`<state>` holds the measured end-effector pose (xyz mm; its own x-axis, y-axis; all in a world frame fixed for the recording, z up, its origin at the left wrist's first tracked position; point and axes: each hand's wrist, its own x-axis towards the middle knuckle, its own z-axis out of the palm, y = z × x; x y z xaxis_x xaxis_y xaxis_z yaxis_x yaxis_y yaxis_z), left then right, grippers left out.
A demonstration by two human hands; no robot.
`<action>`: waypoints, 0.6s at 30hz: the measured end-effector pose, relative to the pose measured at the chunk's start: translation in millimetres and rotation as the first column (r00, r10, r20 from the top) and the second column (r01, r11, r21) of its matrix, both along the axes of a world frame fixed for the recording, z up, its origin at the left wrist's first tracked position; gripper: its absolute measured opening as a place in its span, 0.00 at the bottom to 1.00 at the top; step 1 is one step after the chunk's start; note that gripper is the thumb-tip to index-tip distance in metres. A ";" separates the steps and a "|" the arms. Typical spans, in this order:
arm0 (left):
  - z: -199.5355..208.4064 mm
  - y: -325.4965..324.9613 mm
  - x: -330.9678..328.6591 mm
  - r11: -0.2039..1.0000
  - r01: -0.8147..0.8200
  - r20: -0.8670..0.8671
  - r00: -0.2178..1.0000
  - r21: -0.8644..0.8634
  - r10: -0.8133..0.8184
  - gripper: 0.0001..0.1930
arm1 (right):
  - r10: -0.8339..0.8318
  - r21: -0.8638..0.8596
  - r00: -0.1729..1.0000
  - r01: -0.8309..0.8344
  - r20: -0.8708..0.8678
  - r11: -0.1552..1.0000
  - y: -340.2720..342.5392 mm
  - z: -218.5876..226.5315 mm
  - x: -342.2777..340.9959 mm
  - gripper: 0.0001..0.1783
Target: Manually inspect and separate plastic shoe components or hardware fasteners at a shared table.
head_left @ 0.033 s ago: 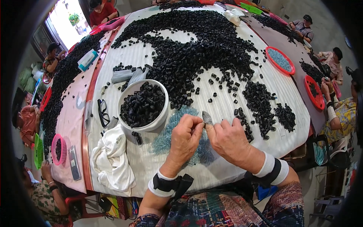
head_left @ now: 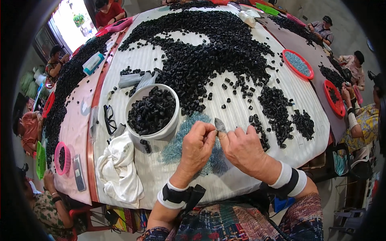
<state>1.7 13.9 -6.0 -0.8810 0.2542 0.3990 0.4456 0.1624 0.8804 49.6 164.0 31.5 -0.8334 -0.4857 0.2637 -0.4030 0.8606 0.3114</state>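
Note:
Both my hands meet over a pile of small translucent bluish pieces [head_left: 183, 136] on the white striped tablecloth. My right hand [head_left: 247, 150] is closed on a short knife, whose grey pointed blade [head_left: 219, 124] sticks up past the thumb. The knife's handle is hidden in the palm. My left hand [head_left: 197, 148] is closed in a pinch beside the blade, and what its fingertips hold is too small and covered to name. To the left stands a white bucket [head_left: 172, 127] heaped with small black cylindrical parts [head_left: 150, 110]. More black parts [head_left: 217, 52] spread across the table beyond.
A bundled white cloth [head_left: 120, 172] and black-framed glasses [head_left: 109, 120] lie left of the bucket. Smaller clusters of black parts [head_left: 275, 108] lie to the right. A red tray [head_left: 298, 64] holds bluish pieces. Other people sit around the table, with a pink basket [head_left: 62, 158] at left.

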 end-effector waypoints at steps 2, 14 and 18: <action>-0.1 -0.5 0.4 1.000 0.003 0.019 1.000 -0.010 -0.003 0.02 | -0.002 0.004 1.000 0.002 -0.003 1.000 -0.4 -0.3 0.2 0.07; 4.1 -6.7 -3.7 0.854 -0.062 0.461 0.861 0.517 -0.216 0.15 | 0.084 -0.396 0.979 -0.004 0.185 0.918 6.1 15.5 5.9 0.20; 6.3 -6.7 -3.2 0.490 0.161 0.305 0.607 0.857 -0.733 0.22 | 0.423 -0.792 0.717 0.296 0.553 0.534 8.8 25.5 10.8 0.26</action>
